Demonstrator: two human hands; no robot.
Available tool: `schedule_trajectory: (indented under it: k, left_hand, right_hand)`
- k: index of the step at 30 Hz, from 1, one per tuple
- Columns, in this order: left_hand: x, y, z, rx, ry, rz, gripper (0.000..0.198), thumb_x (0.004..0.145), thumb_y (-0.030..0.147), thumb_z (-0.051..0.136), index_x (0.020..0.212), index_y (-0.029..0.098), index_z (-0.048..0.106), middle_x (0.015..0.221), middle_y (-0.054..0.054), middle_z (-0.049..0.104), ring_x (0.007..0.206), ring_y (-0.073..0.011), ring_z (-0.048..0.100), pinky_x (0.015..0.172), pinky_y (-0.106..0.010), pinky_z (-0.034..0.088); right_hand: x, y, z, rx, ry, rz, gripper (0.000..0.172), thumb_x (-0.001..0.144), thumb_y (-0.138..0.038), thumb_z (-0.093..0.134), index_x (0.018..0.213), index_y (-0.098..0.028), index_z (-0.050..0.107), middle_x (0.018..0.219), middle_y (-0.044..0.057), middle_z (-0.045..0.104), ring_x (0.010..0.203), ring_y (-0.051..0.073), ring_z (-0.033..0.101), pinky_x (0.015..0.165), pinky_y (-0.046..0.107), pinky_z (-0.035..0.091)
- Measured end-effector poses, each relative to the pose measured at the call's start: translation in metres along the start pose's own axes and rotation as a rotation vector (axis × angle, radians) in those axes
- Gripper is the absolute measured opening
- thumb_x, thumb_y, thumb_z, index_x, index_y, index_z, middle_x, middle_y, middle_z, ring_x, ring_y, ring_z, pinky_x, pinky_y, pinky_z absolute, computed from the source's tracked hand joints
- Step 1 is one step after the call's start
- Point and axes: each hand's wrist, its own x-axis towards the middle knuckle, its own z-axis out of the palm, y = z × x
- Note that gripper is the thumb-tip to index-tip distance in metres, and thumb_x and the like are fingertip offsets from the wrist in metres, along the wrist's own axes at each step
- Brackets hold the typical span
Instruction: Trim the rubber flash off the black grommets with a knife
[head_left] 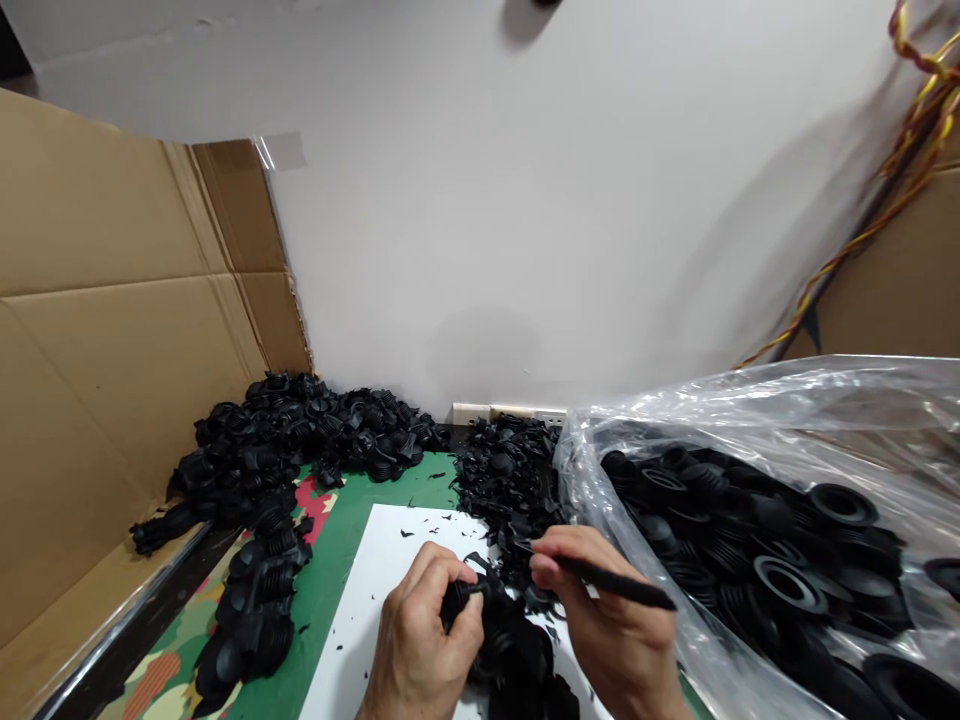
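My left hand (424, 630) is closed around a black ribbed rubber part (469, 598), held over a white sheet (360, 600). My right hand (600, 620) pinches a thin black tool (615, 585) like a pen; its tip points left toward the rubber part. Black trimmings (510, 480) lie piled between and beyond my hands, and more black pieces (525, 660) sit under my wrists.
A heap of black ribbed rubber parts (300, 440) runs along the back left and down the green patterned mat (337, 540). A clear plastic bag (750, 420) at right holds several more parts. Cardboard (112, 330) walls the left; a white wall is behind.
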Motion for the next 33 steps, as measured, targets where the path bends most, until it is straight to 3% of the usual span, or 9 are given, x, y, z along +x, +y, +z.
schedule_trajectory:
  k: [2, 5, 9, 15, 19, 27, 33]
  left_hand:
    - [0.001, 0.000, 0.000, 0.031, 0.013, 0.006, 0.015, 0.076, 0.007, 0.047, 0.079, 0.021, 0.052, 0.074, -0.001, 0.054, 0.067, -0.0161, 0.055, 0.058, -0.026, 0.045]
    - [0.001, -0.001, -0.001, 0.063, 0.024, 0.021, 0.016, 0.076, 0.006, 0.047, 0.079, 0.022, 0.051, 0.074, 0.000, 0.054, 0.065, -0.0149, 0.055, 0.057, -0.025, 0.045]
    - [0.001, -0.002, 0.000, 0.090, 0.021, 0.022, 0.015, 0.077, 0.007, 0.048, 0.079, 0.022, 0.051, 0.075, 0.000, 0.054, 0.066, -0.0152, 0.055, 0.058, -0.026, 0.046]
    - [0.002, -0.001, -0.002, 0.111, 0.042, 0.035, 0.014, 0.077, 0.009, 0.048, 0.079, 0.022, 0.053, 0.073, 0.000, 0.055, 0.064, -0.0152, 0.056, 0.057, -0.026, 0.047]
    - [0.002, -0.001, -0.002, 0.120, 0.053, 0.048, 0.014, 0.076, 0.009, 0.048, 0.078, 0.022, 0.053, 0.072, 0.001, 0.055, 0.064, -0.0153, 0.057, 0.056, -0.025, 0.047]
    - [0.002, -0.003, -0.001, 0.100, 0.049, 0.040, 0.014, 0.075, 0.009, 0.049, 0.078, 0.022, 0.054, 0.073, 0.000, 0.056, 0.065, -0.0160, 0.057, 0.058, -0.026, 0.048]
    - [-0.001, -0.004, 0.001, 0.022, 0.030, 0.035, 0.015, 0.076, 0.007, 0.050, 0.078, 0.021, 0.054, 0.073, 0.000, 0.056, 0.066, -0.0156, 0.058, 0.058, -0.025, 0.048]
  right_hand:
    - [0.002, 0.005, -0.002, 0.078, 0.045, 0.189, 0.010, 0.078, -0.031, 0.066, 0.078, -0.021, 0.066, 0.068, 0.003, 0.066, 0.052, 0.016, 0.062, 0.047, 0.026, 0.050]
    - [0.003, 0.009, -0.004, 0.149, 0.008, 0.442, 0.024, 0.075, -0.042, 0.067, 0.081, -0.018, 0.066, 0.056, 0.001, 0.064, 0.049, 0.017, 0.061, 0.046, 0.027, 0.049]
    - [0.003, 0.005, -0.002, 0.243, -0.047, 0.529, 0.030, 0.074, -0.046, 0.067, 0.079, -0.017, 0.065, 0.049, 0.000, 0.061, 0.050, 0.017, 0.059, 0.048, 0.026, 0.047]
    - [0.001, -0.006, 0.005, 0.399, -0.120, 0.328, 0.019, 0.076, -0.038, 0.067, 0.075, -0.019, 0.066, 0.071, 0.003, 0.062, 0.051, 0.013, 0.056, 0.047, 0.024, 0.046]
    - [0.000, -0.011, 0.007, 0.327, -0.181, 0.152, 0.011, 0.079, -0.031, 0.066, 0.075, -0.021, 0.067, 0.072, 0.004, 0.061, 0.063, 0.016, 0.058, 0.052, 0.025, 0.047]
    - [-0.005, -0.004, 0.012, 0.199, -0.229, -0.038, 0.005, 0.083, -0.023, 0.060, 0.080, -0.023, 0.065, 0.075, 0.003, 0.063, 0.066, 0.017, 0.061, 0.059, 0.026, 0.048]
    - [-0.007, -0.015, 0.010, 0.055, -0.273, -0.196, 0.014, 0.083, -0.011, 0.055, 0.082, -0.022, 0.063, 0.073, 0.003, 0.064, 0.062, 0.015, 0.062, 0.053, 0.023, 0.048]
